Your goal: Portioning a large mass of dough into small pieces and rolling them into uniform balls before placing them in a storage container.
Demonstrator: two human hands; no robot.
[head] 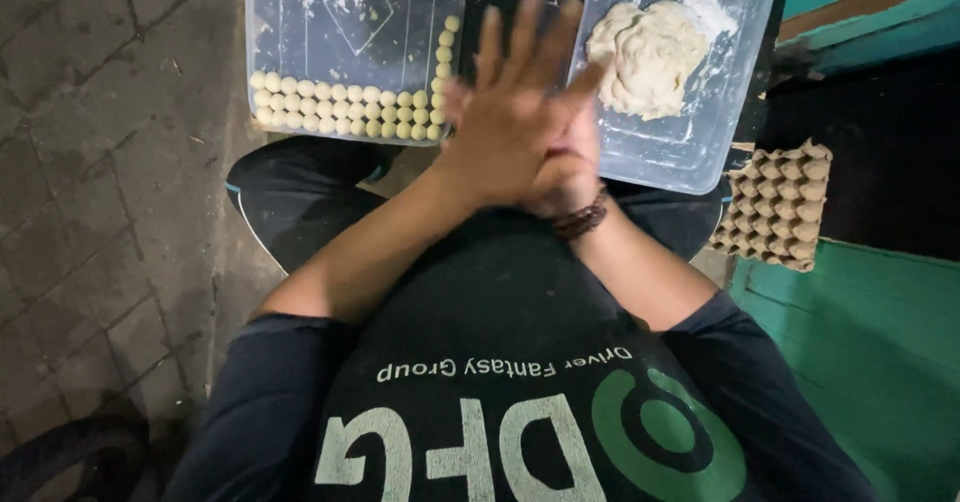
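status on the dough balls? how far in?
Done: about three rows of small dough balls plus a short column, filling only the near edge of the left clear tub. In hand: left hand pressed flat over right hand, palms together. Left: a large dough lump in the right tub.

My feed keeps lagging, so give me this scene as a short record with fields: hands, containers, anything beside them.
left hand: flat on top, pressed across the right hand
right hand: underneath, palm up; beaded bracelet on wrist
between palms: hidden
left tub: clear plastic, rows of small dough balls along near edge
right tub: clear plastic, lump of dough
beside: egg carton
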